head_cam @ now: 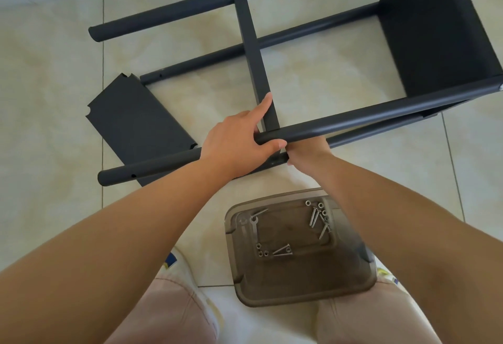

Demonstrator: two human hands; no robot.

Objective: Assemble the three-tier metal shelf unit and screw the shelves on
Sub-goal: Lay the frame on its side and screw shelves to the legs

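Observation:
The dark metal shelf frame lies on its side on the tiled floor. One shelf (435,30) is fixed between the posts at the far right. A middle shelf (254,55) stands edge-on between the posts. My left hand (239,139) grips the near upper post (381,112), thumb under it and index finger laid along the middle shelf's edge. My right hand (307,150) is under that post at the shelf's corner; its fingers are hidden. A third shelf (138,123) lies loose on the floor at the left.
A clear brown plastic tray (304,286) sits on the floor between my knees, holding several screws (317,217), nuts (262,252) and a small wrench (254,225). The near lower post (141,171) runs along the floor. A wall base runs along the top.

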